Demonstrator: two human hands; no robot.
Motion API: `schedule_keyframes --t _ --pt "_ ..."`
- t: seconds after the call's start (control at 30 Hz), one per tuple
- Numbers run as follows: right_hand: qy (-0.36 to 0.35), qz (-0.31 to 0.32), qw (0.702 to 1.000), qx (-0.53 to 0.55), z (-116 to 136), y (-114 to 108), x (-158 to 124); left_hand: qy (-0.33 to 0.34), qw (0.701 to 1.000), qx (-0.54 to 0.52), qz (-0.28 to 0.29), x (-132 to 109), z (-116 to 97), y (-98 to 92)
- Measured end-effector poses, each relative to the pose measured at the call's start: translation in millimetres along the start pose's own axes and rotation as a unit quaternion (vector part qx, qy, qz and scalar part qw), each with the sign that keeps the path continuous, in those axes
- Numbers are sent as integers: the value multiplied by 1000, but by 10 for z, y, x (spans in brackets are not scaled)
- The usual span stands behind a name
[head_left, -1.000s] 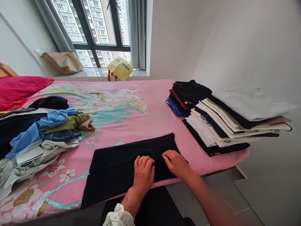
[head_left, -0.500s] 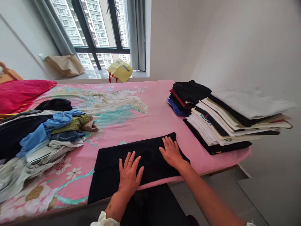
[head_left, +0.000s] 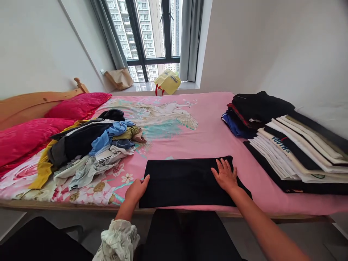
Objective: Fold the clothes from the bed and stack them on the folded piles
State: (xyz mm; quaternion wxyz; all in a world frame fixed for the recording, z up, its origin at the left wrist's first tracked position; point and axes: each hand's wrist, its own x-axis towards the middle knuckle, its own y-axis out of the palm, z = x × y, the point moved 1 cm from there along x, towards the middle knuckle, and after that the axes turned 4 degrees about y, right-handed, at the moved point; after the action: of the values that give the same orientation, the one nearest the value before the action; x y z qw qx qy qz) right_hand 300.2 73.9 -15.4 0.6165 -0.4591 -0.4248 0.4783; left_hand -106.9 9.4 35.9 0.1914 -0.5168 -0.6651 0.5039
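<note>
A black folded garment (head_left: 185, 183) lies flat as a long rectangle along the front edge of the bed; I cannot tell what kind it is. My left hand (head_left: 136, 190) is at its left edge, closed on the cloth with the thumb on top, and the other fingers are partly hidden. Near the right end, my right hand (head_left: 225, 175) rests flat on the fabric with fingers spread. To the left sits a loose heap of crumpled clothes (head_left: 81, 145), in blue, olive, grey and black.
Neat stacks of folded shirts (head_left: 288, 156) and dark clothes (head_left: 258, 108) stand at the right. Red pillows (head_left: 78, 105) lie by the wooden headboard (head_left: 32, 103). Beneath is a pink flowered bedsheet (head_left: 209, 123). A yellow bag (head_left: 168, 81) and a brown paper bag (head_left: 119, 78) sit at the window.
My left hand has moved from lying spread on the garment to its left edge and closed there. My right hand stays flat near the right end. The view has turned left.
</note>
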Motion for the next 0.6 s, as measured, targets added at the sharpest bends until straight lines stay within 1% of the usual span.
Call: schedule_keyframes --t 0.07,0.17,0.23,0.33,0.43,0.5,0.6 --pt "-16 -27 999 32 104 -72 -71 15 1000 -22 4 83 -40 12" --pt "-102 -49 991 69 367 -214 -262 41 996 -76 -8 129 -60 55" --pt "-156 -36 984 76 586 -306 -409 53 991 -123 -12 123 -55 79" --pt "-211 -5 975 76 929 -389 -584 56 981 -186 -3 106 -45 92" --pt "-237 23 968 77 1223 -342 -672 51 972 -231 5 97 -50 84" --pt "-226 55 970 72 1358 -243 -696 49 966 -254 7 88 -58 76" --pt "-196 104 974 55 1457 -99 -712 45 959 -281 8 66 -69 66"
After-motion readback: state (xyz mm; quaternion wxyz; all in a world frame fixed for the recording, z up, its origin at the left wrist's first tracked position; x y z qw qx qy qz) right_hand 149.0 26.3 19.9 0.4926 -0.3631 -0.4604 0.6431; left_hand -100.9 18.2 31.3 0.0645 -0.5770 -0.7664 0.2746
